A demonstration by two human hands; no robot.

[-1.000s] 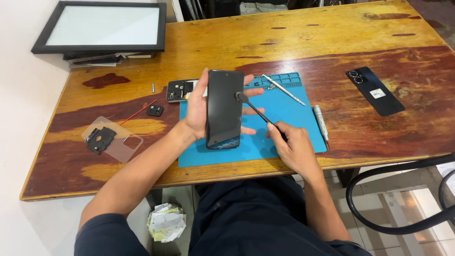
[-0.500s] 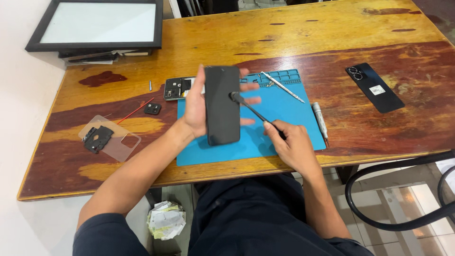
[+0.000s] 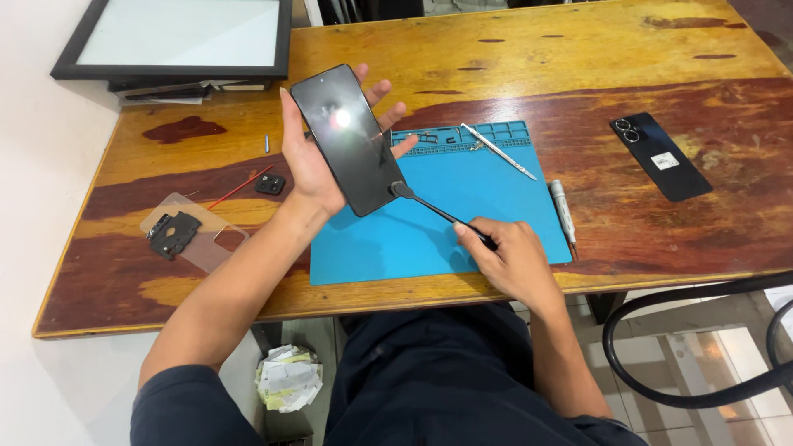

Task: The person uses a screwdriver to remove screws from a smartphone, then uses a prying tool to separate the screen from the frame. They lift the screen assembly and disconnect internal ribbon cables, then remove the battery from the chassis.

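My left hand (image 3: 318, 161) holds a black smartphone (image 3: 347, 139) lifted off the table, its dark screen facing me and tilted, above the left end of a blue work mat (image 3: 446, 235). My right hand (image 3: 514, 260) grips a thin black pry tool (image 3: 434, 208) by its handle. The tool's flat tip touches the phone's lower right corner. The hand rests over the mat's front right part.
Metal tweezers (image 3: 498, 150) lie on the mat's top right, a pen-shaped screwdriver (image 3: 562, 211) beside its right edge. A black phone back cover (image 3: 660, 155) lies far right. A clear case with a black part (image 3: 186, 234), a small module (image 3: 270, 184) and a framed panel (image 3: 178, 37) sit left.
My left hand raised the phone off the mat and tilted it toward me. The right hand shifted the tool's tip from the phone's right edge to its lower corner.
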